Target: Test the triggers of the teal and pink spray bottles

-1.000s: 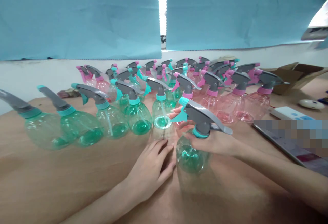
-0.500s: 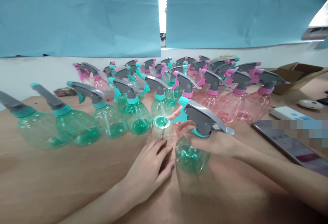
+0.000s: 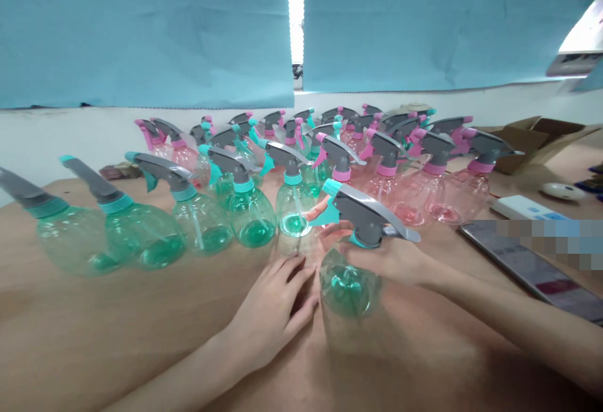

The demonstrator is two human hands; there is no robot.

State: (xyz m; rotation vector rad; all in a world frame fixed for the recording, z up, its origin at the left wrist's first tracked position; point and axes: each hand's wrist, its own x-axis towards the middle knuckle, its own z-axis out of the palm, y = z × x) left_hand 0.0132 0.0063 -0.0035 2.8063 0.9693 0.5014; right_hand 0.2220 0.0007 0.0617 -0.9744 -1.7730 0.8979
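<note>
Drifting slightly leftward in the frame since half a second ago, the round clear-green plastic spray bottle with a grey head and turquoise nozzle (image 3: 366, 227) is staying in my right hand (image 3: 396, 261).

I'm holding it just right of the frame's centre, my right fingers wrapping around its neck, its nozzle pointing to the left; whether its base is touching the tabletop I cannot tell. My left hand (image 3: 277, 299) is lying palm down at the lower centre on the brown wood-look table (image 3: 155, 330), fingers loosely curving and a little apart. Rounded green plastic bottles with turquoise collars (image 3: 254, 214) are standing across the left and centre; rounded pink plastic bottles with pink collars (image 3: 386, 186) are standing right of centre, near an open brown cardboard box (image 3: 513, 148).
</note>
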